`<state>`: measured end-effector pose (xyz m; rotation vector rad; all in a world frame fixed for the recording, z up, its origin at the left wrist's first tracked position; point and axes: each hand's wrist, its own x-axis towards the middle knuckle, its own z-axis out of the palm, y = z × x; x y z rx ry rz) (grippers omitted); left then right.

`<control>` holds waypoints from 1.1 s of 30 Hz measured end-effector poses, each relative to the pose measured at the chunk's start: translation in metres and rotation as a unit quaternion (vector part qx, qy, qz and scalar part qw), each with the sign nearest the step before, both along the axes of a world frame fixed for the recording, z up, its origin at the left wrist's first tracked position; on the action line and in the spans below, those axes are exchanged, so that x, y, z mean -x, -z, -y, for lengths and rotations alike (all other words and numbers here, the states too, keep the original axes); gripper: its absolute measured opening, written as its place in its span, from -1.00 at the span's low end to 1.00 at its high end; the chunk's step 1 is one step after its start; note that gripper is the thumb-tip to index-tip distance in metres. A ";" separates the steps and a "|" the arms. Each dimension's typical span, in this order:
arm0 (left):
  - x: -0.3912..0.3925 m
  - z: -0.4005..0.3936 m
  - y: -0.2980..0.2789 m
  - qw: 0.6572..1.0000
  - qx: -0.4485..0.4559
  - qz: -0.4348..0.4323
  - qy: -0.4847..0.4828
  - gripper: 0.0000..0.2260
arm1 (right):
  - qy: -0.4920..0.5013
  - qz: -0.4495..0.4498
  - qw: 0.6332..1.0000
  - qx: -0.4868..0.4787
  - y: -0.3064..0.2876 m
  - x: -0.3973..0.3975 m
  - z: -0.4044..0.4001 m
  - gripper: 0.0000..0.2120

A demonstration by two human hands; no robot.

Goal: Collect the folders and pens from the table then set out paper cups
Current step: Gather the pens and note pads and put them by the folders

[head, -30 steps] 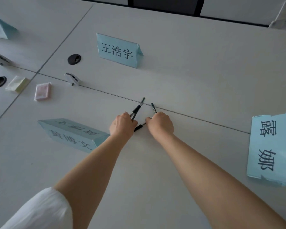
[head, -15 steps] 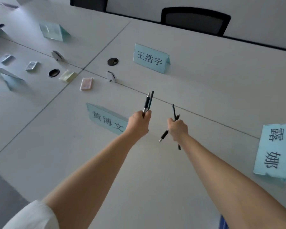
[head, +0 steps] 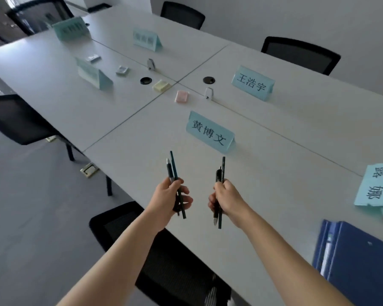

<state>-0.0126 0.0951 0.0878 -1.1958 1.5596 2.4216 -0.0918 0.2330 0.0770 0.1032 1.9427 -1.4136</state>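
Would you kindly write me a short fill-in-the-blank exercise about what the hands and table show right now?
1. Each hand grips ____ dark writing tools.
2. The left hand and right hand hold them roughly ____.
3. The thick folder at the white table's near right edge is ____ in colour.
4. The small pad beside the yellow pad is ____.

Missing: two; upright; blue; pink

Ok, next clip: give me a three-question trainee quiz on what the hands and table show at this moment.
1. True or false: each hand, left hand and right hand, holds two pens.
2. Which lies at the table's near right edge? A) blue folder B) paper cup C) laptop
3. Fill in: the pink pad lies beside a ___ pad.

Key: 1 true; 2 A; 3 yellow.
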 end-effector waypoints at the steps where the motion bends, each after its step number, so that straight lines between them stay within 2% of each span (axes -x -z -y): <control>1: -0.025 0.014 0.000 1.000 0.001 -0.003 -0.015 -0.90 | 0.001 0.007 1.000 0.007 -0.003 -0.024 0.013 -0.91; 9: -0.210 0.125 -0.004 0.991 0.002 0.004 -0.133 -0.87 | -0.071 0.035 0.996 0.039 -0.020 -0.176 0.118 -0.83; 15: -0.281 0.184 -0.005 0.977 -0.009 0.006 -0.214 -0.85 | -0.151 0.026 0.988 0.015 -0.026 -0.225 0.178 -0.84; 23: -0.277 0.259 0.008 0.977 -0.007 0.024 -0.211 -0.90 | -0.136 0.023 0.990 0.000 -0.010 -0.203 0.253 -0.92; 26: -0.253 0.297 0.013 0.981 -0.001 0.027 -0.194 -0.90 | -0.109 0.028 0.994 0.000 -0.001 -0.179 0.286 -0.97; 33: -0.171 0.384 0.006 0.987 0.026 0.049 -0.154 -0.88 | -0.073 0.049 0.996 -0.025 0.005 -0.107 0.361 -0.89</control>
